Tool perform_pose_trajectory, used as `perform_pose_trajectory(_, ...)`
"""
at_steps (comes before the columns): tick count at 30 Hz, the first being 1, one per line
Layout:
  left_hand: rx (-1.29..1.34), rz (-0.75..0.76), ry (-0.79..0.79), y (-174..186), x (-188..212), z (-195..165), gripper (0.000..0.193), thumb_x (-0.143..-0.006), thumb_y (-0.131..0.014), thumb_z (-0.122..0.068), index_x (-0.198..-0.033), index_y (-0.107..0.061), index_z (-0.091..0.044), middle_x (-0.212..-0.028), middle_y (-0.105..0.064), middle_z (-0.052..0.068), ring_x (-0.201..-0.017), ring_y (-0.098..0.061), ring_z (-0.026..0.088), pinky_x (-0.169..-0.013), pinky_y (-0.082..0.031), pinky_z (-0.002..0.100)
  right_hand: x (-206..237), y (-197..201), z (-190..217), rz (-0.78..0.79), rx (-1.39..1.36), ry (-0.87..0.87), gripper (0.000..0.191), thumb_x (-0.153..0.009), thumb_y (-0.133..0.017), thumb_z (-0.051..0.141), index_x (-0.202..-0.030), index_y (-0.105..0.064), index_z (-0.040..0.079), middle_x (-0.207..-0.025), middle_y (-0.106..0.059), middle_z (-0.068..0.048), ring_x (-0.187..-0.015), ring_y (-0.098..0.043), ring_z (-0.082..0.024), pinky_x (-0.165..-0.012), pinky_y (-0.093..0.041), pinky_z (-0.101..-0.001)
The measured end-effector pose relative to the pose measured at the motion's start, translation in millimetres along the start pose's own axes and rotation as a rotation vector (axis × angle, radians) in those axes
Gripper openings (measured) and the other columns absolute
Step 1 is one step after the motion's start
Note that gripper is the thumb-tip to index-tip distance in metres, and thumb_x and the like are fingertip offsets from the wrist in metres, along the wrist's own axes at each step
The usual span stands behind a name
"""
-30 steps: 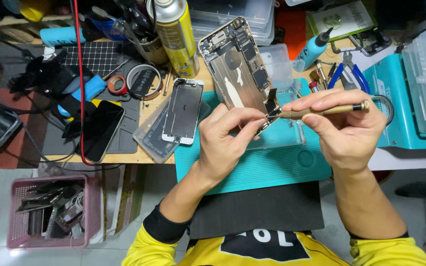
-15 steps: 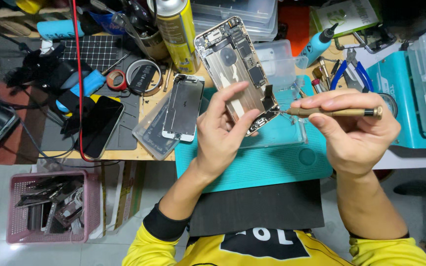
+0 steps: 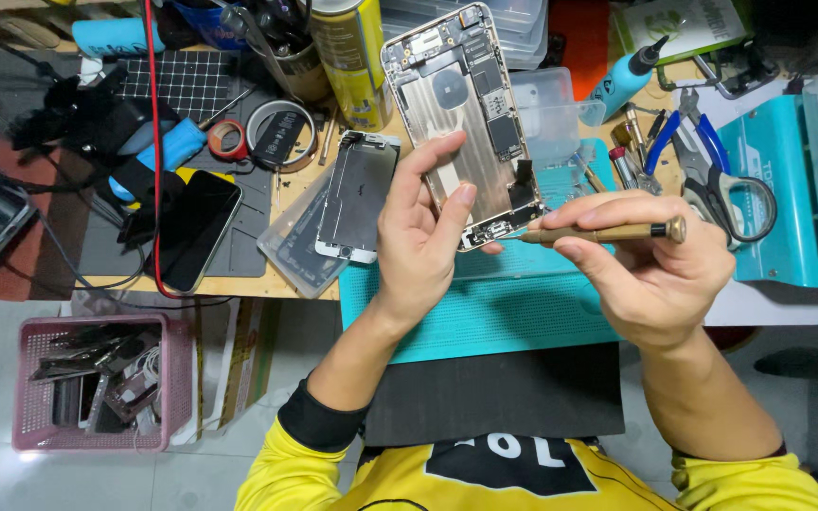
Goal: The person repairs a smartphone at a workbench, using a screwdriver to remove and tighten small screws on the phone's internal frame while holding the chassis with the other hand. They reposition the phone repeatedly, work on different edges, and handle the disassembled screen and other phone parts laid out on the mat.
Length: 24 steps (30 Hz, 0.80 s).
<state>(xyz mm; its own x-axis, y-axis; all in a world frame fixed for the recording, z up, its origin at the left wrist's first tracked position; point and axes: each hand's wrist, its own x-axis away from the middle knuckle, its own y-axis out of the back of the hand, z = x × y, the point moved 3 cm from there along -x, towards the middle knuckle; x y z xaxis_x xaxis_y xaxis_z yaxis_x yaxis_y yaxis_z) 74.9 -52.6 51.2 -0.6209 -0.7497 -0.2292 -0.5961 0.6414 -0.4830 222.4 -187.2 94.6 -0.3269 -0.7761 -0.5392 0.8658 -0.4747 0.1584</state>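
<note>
A cluttered wooden worktop (image 3: 239, 284) carries a teal mat (image 3: 494, 312) and a dark gridded mat (image 3: 182, 80) under even, bright light. Below, pale floor tiles (image 3: 11, 350) hold a pink plastic basket (image 3: 40, 397) filled with scrap parts.

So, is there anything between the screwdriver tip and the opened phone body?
Nothing visible. The screwdriver in the right hand already reaches the lower edge of the phone body, which the left hand holds.

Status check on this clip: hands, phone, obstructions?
Left hand grips opened phone housing. Right hand holds screwdriver, tip at housing's lower edge. Nothing blocking.
</note>
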Motion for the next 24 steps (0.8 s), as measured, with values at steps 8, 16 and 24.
perform_pose_trajectory(8,-0.046,0.009,-0.031,-0.2,2.9,1.9,0.044,-0.111,-0.054,0.002,-0.153,-0.042,-0.001,-0.111,-0.066,0.01,-0.089,-0.07,0.011,-0.073,-0.065,0.031,1.3,-6.8,-0.4,-0.002,-0.03,-0.047,0.023,-0.098,-0.07,-0.015,-0.114,-0.057,-0.006,-0.105,-0.072,-0.025,-0.096,-0.076,-0.025,-0.08,-0.065,-0.0287)
perform_pose_trajectory(16,-0.4,-0.033,-0.181,-0.4,6.0,-0.3,0.038,-0.108,-0.059,0.004,-0.146,-0.052,0.0,-0.129,-0.066,0.007,-0.085,-0.058,0.003,-0.075,-0.05,0.02,-1.3,-9.4,0.2,0.009,-0.001,-0.06,0.023,-0.095,-0.071,-0.015,-0.112,-0.057,-0.008,-0.105,-0.072,-0.024,-0.096,-0.077,-0.026,-0.078,-0.065,-0.0285)
perform_pose_trajectory(24,-0.307,-0.012,-0.149,-5.8,6.6,-6.8,0.037,-0.112,-0.058,0.001,-0.149,-0.053,-0.001,-0.112,-0.066,0.003,-0.078,-0.057,0.0,-0.065,-0.059,0.018,-0.7,-10.0,1.8,-0.006,-0.004,-0.064,0.022,-0.096,-0.071,-0.015,-0.113,-0.057,-0.008,-0.106,-0.071,-0.024,-0.097,-0.076,-0.026,-0.08,-0.065,-0.0293)
